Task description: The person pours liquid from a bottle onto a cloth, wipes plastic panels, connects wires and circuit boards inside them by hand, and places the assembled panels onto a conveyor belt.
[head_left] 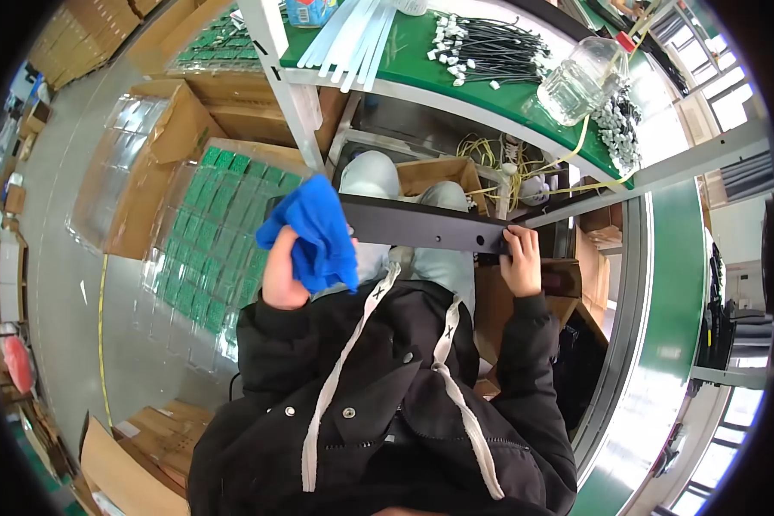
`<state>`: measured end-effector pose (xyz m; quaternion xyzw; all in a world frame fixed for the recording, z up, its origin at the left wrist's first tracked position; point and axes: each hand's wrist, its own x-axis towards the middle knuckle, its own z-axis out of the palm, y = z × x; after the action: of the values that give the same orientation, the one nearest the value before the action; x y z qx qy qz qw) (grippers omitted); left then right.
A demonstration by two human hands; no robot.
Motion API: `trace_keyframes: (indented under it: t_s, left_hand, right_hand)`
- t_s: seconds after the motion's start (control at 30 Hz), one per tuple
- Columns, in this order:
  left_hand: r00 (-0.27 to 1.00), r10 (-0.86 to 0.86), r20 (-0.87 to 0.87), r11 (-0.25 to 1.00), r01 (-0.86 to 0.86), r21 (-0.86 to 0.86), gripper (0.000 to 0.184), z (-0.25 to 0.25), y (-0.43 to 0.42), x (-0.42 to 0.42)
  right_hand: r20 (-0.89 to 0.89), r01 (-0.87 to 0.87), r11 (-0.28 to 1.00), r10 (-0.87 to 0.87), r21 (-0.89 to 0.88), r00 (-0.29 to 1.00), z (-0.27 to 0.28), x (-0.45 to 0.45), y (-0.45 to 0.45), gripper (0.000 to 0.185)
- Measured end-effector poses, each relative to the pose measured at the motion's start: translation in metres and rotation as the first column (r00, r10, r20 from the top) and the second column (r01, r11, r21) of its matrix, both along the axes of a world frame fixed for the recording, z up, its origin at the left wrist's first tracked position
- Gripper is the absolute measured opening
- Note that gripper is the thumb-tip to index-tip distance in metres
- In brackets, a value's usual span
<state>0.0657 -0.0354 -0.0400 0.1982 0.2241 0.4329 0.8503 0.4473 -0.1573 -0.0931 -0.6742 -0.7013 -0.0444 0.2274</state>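
Observation:
A long black bar (413,224) with round holes near one end lies across my lap. My right hand (522,265) grips its right end, fingers over the front face near the holes. My left hand (285,271) is closed around a crumpled blue cloth (311,232) at the bar's left end. The cloth covers that end and hides most of my left fingers, so whether they also touch the bar I cannot tell.
To my left stand clear trays of green circuit boards (199,245) beside cardboard boxes (176,129). Ahead, a green bench (408,73) holds pale blue strips (348,39), black cables with white connectors (490,52) and a clear plastic bottle (576,82). Yellow tubing (580,142) hangs nearby.

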Motion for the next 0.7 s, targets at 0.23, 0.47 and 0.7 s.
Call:
trace_keyframes:
  t_s: [0.23,0.47,0.7]
  left_hand:
    - [0.994,0.087,-0.07,0.995,-0.09,-0.037,0.037,-0.005,-0.008,0.022]
    - [0.947,0.212,-0.241,0.977,-0.2,0.075,0.043,0.012,-0.018,0.022]
    - [0.987,0.126,-0.102,0.992,-0.126,0.005,0.052,0.022,-0.009,0.02]
  right_hand:
    - [-0.773,-0.055,0.994,0.108,0.095,0.625,0.125,-0.152,0.027,0.055]
    - [-0.768,-0.025,0.999,0.036,0.026,0.639,0.097,-0.244,0.106,0.057]
    - [-0.614,-0.436,0.898,-0.374,-0.053,-0.695,0.07,-0.166,0.101,0.018]
